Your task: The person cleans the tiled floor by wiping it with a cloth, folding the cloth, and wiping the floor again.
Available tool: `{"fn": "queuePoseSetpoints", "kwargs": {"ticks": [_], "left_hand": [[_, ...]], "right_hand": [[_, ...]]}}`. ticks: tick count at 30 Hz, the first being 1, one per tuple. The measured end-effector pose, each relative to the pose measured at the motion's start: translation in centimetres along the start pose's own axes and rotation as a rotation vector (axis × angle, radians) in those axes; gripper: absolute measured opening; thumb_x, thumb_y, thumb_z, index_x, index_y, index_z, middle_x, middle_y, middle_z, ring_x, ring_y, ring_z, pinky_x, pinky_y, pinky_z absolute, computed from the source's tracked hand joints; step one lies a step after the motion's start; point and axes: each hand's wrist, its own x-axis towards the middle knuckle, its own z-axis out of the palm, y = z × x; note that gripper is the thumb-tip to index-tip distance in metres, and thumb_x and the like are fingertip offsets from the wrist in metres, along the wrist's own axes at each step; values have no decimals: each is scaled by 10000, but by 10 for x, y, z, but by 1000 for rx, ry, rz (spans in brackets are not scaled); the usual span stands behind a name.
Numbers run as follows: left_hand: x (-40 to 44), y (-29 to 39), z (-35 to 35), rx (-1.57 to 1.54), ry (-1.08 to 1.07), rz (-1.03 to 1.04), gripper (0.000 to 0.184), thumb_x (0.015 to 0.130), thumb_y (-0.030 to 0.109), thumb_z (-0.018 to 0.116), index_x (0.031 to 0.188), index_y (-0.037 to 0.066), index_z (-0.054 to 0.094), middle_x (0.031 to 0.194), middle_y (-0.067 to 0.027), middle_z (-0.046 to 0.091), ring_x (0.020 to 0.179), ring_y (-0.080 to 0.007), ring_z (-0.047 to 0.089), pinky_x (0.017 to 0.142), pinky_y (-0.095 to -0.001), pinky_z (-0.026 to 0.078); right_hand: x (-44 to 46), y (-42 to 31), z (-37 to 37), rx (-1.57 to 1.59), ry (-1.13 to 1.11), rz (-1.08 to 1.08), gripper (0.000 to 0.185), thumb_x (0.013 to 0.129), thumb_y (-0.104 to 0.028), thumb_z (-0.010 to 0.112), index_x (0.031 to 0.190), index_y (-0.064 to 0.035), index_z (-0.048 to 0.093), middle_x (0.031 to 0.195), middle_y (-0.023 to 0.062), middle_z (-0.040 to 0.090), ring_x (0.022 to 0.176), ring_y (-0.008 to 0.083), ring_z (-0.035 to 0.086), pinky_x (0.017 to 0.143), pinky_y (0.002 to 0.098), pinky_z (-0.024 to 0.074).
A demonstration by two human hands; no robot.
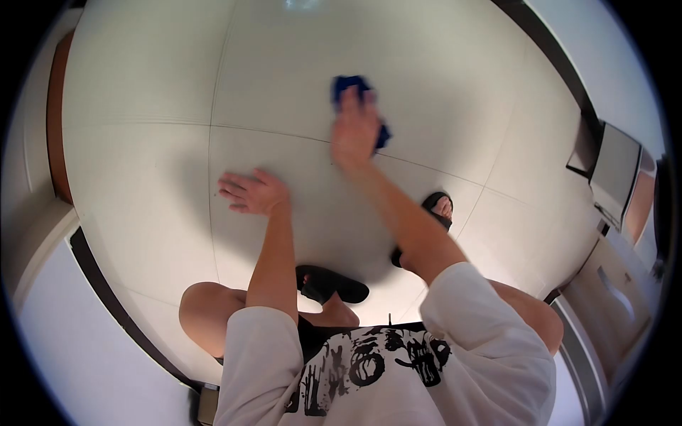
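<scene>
A dark blue cloth (350, 82) lies on the pale tiled floor (284, 85) at the upper middle of the view. My right hand (356, 131) is laid on top of it, pressing it to the tiles, with the fingers stretched forward and slightly blurred. Parts of the cloth stick out beyond the fingertips and at the right side of the hand. To the left and nearer to me, my left hand (253, 192) is over the floor with its fingers spread and nothing in it.
My feet wear black slippers (344, 285) below the hands. A brown wooden edge (57, 121) runs along the far left. At the right are a box-like item (616, 170) and a light cabinet (607, 287). Dark skirting (121, 312) borders the lower left wall.
</scene>
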Motion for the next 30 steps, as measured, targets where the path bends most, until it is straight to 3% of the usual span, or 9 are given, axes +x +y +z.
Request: {"fn": "queuePoseSetpoints", "kwargs": {"ticks": [3,7,15,17,19,24,28,29,30], "left_hand": [[-1,-3,4,62,4,-11,840,1052,535,387,1709,69,150,1786,-178,115,1651,-369,71,1265,-652,107],[2,-9,14,127,24,-10,815,1073,571,325,1711,91,162,1792,-148,113,1653,-345,82,1259,-648,140],[2,-8,12,119,1,-15,819,1079,580,317,1715,96,136,1799,-124,83,1654,-340,70,1267,-643,116],[1,-5,13,108,1,-17,821,1079,581,318,1715,96,134,1798,-124,84,1654,-340,67,1269,-642,109],[0,-6,12,112,-1,-14,822,1078,583,321,1713,92,141,1797,-126,89,1654,-341,71,1269,-643,109],[-6,-2,8,96,18,-10,818,1076,567,334,1710,82,154,1793,-135,108,1651,-348,90,1269,-641,110],[-4,-3,8,110,24,-10,813,1073,540,351,1708,69,160,1788,-150,128,1647,-356,116,1271,-638,116],[-3,-2,10,117,32,-10,809,1074,539,348,1708,71,163,1786,-149,136,1645,-356,128,1270,-637,123],[-2,-2,12,120,34,-5,804,1078,547,340,1709,83,163,1788,-138,135,1646,-349,122,1270,-631,127]], "right_hand": [[-30,-66,9,111,-87,-80,660,893,-138,608,1540,-30,528,1631,142,484,1512,418,409,1209,563,347],[-29,-43,-6,164,-67,-111,677,850,-92,637,1517,-24,541,1612,143,506,1501,429,422,1230,579,331],[-68,239,-97,-195,7,243,721,865,-32,568,1574,16,444,1627,206,470,1512,459,400,1247,577,316],[-101,327,-113,-179,208,162,669,903,-37,548,1561,34,451,1613,229,478,1511,464,400,1268,537,304],[-133,370,-121,-404,191,400,612,960,-103,516,1551,41,457,1615,246,466,1522,452,387,1299,506,250],[-127,364,-94,-429,282,468,578,955,-111,523,1508,57,512,1578,252,510,1484,503,412,1286,518,269],[-80,236,-72,-253,288,336,599,909,-100,580,1481,71,541,1498,287,574,1372,554,509,1174,568,403],[-67,194,-61,-41,242,382,619,919,-121,569,1508,59,512,1498,283,575,1385,542,502,1155,584,405],[-58,155,-41,-62,210,259,616,937,-143,551,1523,41,496,1489,282,579,1384,529,509,1138,603,404]]}}
